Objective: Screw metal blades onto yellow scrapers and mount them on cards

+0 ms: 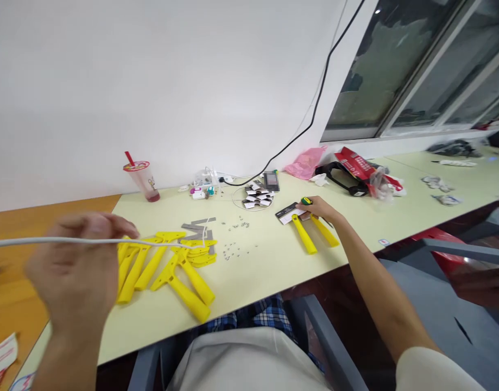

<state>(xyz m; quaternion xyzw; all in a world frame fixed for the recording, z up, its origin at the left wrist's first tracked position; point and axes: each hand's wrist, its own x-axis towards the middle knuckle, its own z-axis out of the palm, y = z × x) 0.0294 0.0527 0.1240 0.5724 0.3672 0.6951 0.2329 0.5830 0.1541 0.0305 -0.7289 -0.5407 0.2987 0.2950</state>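
My left hand [80,260] is raised at the left, blurred by motion, with its fingers curled. A white cable [159,241] crosses in front of it; whether the fingers grip the cable I cannot tell. Beyond and right of that hand lie several yellow scraper handles [188,277], with thin grey blades [194,228] behind them. Over on the right, my right hand [316,208] is closed around what looks like a screwdriver with a green and yellow handle [306,201]. Beneath that hand lie two yellow-handled scrapers [304,236] with a black and white card blade cover [288,213].
Small metal screws or nuts [233,250] are scattered mid-table. Black and white card covers [257,195] are piled near the wall. A cup with a red straw [143,182] stands at the back left. A black cord [290,144] hangs down. Red packaging [357,163] lies at the back right.
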